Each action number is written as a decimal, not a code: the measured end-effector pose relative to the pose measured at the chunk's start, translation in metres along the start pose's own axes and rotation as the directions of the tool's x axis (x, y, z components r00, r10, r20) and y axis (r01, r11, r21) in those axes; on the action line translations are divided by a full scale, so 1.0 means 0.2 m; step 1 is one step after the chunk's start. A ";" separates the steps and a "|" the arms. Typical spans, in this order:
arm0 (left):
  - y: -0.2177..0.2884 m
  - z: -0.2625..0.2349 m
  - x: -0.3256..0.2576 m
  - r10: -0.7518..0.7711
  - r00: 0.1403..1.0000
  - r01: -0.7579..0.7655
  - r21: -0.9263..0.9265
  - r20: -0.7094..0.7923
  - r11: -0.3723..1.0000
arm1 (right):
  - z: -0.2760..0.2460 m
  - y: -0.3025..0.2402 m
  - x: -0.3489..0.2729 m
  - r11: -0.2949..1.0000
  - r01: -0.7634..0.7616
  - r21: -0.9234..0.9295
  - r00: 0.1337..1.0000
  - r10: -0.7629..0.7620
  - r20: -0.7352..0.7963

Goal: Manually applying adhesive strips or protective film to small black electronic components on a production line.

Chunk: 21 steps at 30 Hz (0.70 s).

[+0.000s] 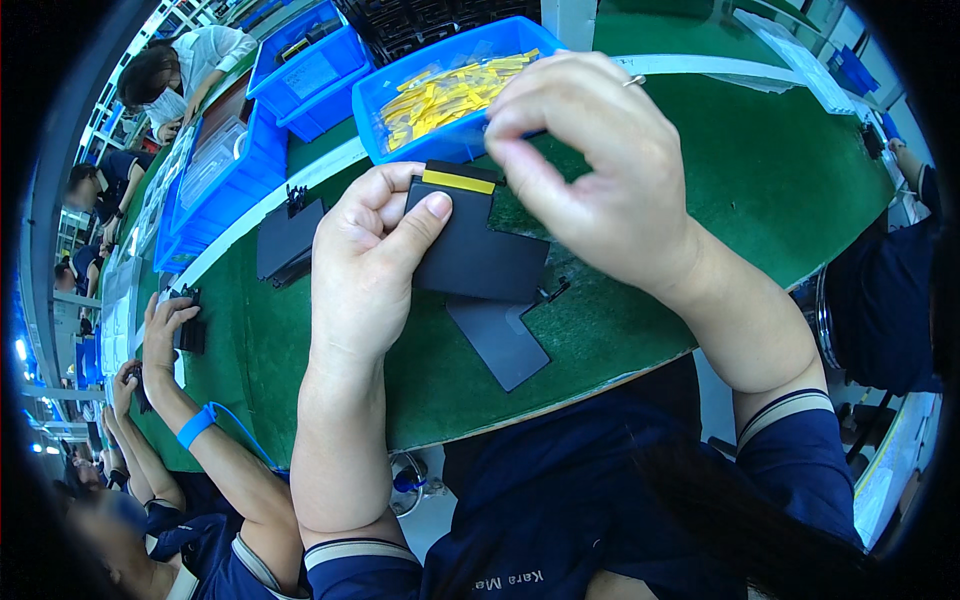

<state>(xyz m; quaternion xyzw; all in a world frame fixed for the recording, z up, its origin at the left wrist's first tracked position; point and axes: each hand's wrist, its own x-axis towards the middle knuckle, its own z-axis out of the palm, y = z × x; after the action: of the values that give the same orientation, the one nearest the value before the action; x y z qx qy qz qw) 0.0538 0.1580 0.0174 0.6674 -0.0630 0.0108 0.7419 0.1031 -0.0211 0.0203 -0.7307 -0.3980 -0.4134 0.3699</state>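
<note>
A flat black panel (pixel 478 250) is gripped in the left hand (pixel 365 270), thumb pressed on its face, fingers curled behind its left edge, and is held tilted just above the green tabletop (pixel 780 170). A yellow strip (pixel 458 181) is seen stuck along the panel's top edge. The right hand (pixel 590 170) is held just above that edge, thumb and forefinger pinched shut on something small; what is pinched cannot be told, possibly a bit of tape or liner.

The step in hand is judged to be the taping of the panel's top edge, with the strip already laid. The next move would call for a steady hold on the panel and a careful press or peel along the strip so that it stays straight.

A blue bin (pixel 400 95) of yellow strips is set just behind the hands. Another dark flat sheet (pixel 500 340) is lying on the tabletop under the panel, and a stack of black parts (pixel 287 240) is placed to the left. A co-worker's hand (pixel 165 320) is seen at the far left, on other black parts.
</note>
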 end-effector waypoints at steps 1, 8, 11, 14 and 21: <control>0.00 0.00 0.00 0.014 1.000 -0.014 -0.040 0.001 0.999 | 0.00 -0.02 0.00 0.998 0.033 0.050 0.999 -0.034 0.016; -0.01 0.02 0.00 0.105 0.993 -0.109 -0.112 -0.048 0.988 | 0.03 -0.06 -0.03 0.999 0.009 0.035 0.998 -0.011 0.060; -0.01 0.03 -0.01 0.228 0.973 -0.226 0.064 -0.036 0.972 | 0.01 -0.06 -0.01 0.996 -0.030 0.083 0.995 0.022 0.092; 0.02 0.02 -0.03 0.229 0.973 -0.222 0.297 0.010 0.929 | 0.01 -0.04 -0.02 0.975 -0.059 0.214 0.991 0.032 0.131; 0.02 0.03 -0.02 0.220 0.974 -0.220 0.002 -0.054 0.976 | -0.02 -0.05 0.02 0.994 0.071 0.088 0.997 -0.067 -0.043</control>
<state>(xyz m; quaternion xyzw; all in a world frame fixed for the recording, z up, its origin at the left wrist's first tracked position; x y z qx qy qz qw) 0.0483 0.1520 0.0216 0.6543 -0.1164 0.1106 0.7390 0.0939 -0.0199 0.0281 -0.6907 -0.4337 -0.4222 0.3958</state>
